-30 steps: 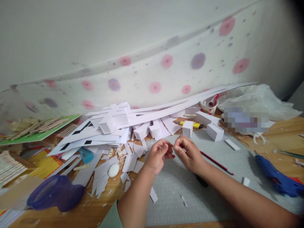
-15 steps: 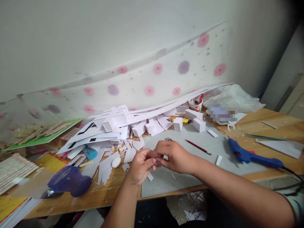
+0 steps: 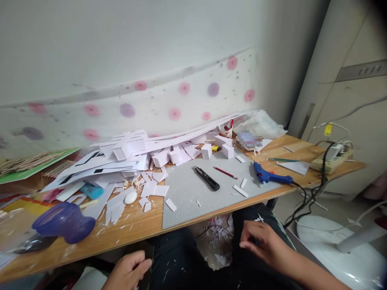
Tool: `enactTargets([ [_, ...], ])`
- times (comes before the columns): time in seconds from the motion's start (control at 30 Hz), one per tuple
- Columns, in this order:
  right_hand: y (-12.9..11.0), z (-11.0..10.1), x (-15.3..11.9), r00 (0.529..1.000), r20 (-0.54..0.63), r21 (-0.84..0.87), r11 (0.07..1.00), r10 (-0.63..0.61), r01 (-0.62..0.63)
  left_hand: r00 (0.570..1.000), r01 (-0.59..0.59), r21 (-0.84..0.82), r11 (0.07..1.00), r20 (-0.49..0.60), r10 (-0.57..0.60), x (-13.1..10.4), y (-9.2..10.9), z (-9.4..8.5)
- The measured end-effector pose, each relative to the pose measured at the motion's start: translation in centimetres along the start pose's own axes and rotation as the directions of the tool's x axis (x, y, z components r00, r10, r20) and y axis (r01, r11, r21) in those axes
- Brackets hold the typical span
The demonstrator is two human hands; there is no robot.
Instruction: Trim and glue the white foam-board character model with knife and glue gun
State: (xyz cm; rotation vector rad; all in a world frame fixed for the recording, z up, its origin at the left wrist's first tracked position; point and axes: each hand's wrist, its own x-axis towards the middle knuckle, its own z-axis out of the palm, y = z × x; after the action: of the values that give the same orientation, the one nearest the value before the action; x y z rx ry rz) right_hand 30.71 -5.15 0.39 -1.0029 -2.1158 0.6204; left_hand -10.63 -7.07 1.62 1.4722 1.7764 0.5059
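Observation:
My left hand (image 3: 130, 270) is low in front of the table edge, beside my left thigh. Its fingers are curled in with the thumb against them, and nothing shows in it. Above my right thigh hovers my right hand (image 3: 261, 241), loosely bent, with a gap between thumb and fingers and no object visible there. On the grey cutting mat (image 3: 187, 185) lie a black utility knife (image 3: 207, 178), a red and black pencil (image 3: 225, 172) and small white foam board strips (image 3: 240, 191). A blue hot glue gun (image 3: 270, 175) rests at the mat's right side.
White board pieces and boxes (image 3: 130, 145) are heaped along the wall. A purple translucent container (image 3: 65, 223), a blue cylinder (image 3: 91, 190) and a white oval object (image 3: 130, 196) stand left. A power strip (image 3: 332, 158) with cables sits at the right end. Scraps (image 3: 222, 233) litter the floor.
My hands have parted and dropped from over the mat to below the table edge, left and right. The view has swung right, and the utility knife is now uncovered.

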Motion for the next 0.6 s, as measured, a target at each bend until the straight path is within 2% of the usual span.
enactTargets([
  [0.1, 0.7, -0.6, -1.2, 0.993, -0.101, -0.038, 0.997, 0.062, -0.066, 0.999, -0.007, -0.023, 1.000, -0.042, 0.006, 0.2, 0.1, 0.5],
  [0.27, 1.4, -1.1, -0.1, 0.956, -0.293, -0.114, 0.993, -0.020, -0.015, 0.986, -0.160, -0.033, 0.987, -0.045, 0.158, 1.4, 4.7, 2.3],
  [0.33, 2.6, -2.3, 0.2, 0.936, -0.348, -0.162, 0.987, -0.048, -0.009, 0.975, -0.216, -0.023, 0.976, -0.058, 0.214, 2.0, 6.0, 2.9],
  [0.4, 4.4, -4.5, 0.2, 0.906, -0.419, -0.242, 0.969, -0.055, -0.053, 0.966, -0.244, -0.009, 0.970, -0.094, 0.242, 2.5, 6.6, 3.2],
  [0.5, 7.9, -9.3, 0.2, 0.835, -0.547, -0.433, 0.873, -0.057, -0.225, 0.952, -0.260, 0.015, 0.965, -0.161, 0.259, 3.0, 6.5, 3.0],
  [0.53, 9.1, -10.8, 0.2, 0.840, -0.542, -0.497, 0.818, -0.032, -0.289, 0.945, -0.265, 0.019, 0.964, -0.191, 0.264, 3.2, 6.4, 2.8],
  [0.6, 11.3, -12.9, 0.3, 0.893, -0.441, -0.593, 0.717, 0.091, -0.367, 0.929, -0.276, 0.015, 0.961, -0.254, 0.271, 3.6, 6.2, 2.4],
])
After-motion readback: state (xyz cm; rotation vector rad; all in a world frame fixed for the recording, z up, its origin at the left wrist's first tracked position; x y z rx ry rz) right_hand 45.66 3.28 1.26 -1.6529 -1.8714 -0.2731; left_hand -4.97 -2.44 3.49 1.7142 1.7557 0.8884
